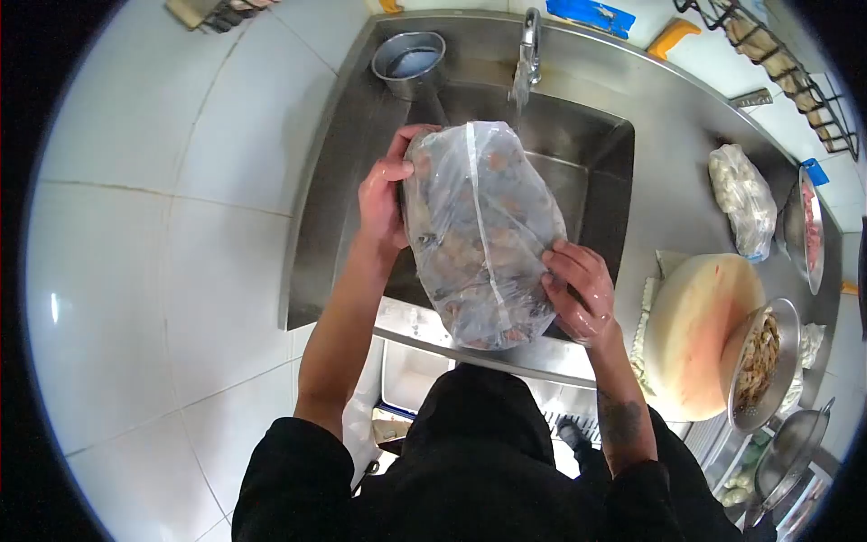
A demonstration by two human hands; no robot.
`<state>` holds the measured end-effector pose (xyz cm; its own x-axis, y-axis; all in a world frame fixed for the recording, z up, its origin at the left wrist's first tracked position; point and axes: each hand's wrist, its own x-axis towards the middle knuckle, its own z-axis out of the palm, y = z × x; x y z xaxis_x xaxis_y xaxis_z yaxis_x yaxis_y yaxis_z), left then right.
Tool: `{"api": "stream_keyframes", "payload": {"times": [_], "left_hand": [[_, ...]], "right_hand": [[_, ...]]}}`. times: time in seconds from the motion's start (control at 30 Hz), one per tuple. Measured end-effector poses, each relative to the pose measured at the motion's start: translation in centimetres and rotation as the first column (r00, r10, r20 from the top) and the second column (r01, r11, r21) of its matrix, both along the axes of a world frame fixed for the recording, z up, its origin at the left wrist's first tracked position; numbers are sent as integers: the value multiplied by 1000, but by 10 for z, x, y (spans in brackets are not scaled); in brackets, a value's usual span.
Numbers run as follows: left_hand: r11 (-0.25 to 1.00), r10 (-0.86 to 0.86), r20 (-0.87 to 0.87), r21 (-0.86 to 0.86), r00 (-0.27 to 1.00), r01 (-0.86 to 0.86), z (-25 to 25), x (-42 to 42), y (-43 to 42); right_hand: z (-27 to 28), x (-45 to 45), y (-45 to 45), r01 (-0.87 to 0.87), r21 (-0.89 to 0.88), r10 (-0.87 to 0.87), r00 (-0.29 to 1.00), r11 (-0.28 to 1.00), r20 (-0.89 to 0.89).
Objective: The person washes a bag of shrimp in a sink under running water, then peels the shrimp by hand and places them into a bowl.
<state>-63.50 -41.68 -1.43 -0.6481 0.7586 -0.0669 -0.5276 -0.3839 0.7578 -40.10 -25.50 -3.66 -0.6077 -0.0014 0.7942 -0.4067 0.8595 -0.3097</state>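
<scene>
Between my two hands I hold a large clear plastic bag with brownish, lumpy contents that I cannot name. A white strip runs down the bag's front. My left hand grips its upper left edge, the thumb over the front and the other fingers partly hidden behind. At the lower right edge, my right hand holds the bag with curled fingers; both hands look wet. Beneath the bag lies the steel sink. Behind it, water runs from the faucet into the basin.
A metal pot stands at the sink's back left. To the right are a bagged pale item, a round cutting board, a strainer of brown strips and a bowl of red meat. A wire rack hangs above.
</scene>
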Motion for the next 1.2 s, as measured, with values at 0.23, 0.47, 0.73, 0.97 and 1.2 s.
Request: {"api": "stream_keyframes", "payload": {"times": [0.23, 0.47, 0.73, 0.97, 1.2], "left_hand": [[998, 6, -129, 70, 992, 3, 52, 1, -8], [978, -46, -148, 195, 988, 74, 73, 5, -1], [969, -55, -225, 222, 973, 106, 92, 6, 0], [994, -62, -98, 83, 993, 70, 96, -14, -21], [933, 40, 319, -351, 947, 79, 2, -57, -34]], "right_hand": [[36, 3, -11, 45, 60, -38, 993, 997, -112], [44, 7, -2, 108, 29, -96, 957, 994, -275], [43, 7, 8, 13, 98, 6, 982, 995, -189], [57, -13, -8, 39, 110, -20, 984, 993, -175], [39, -51, -13, -19, -93, 49, 941, 996, 334]]}}
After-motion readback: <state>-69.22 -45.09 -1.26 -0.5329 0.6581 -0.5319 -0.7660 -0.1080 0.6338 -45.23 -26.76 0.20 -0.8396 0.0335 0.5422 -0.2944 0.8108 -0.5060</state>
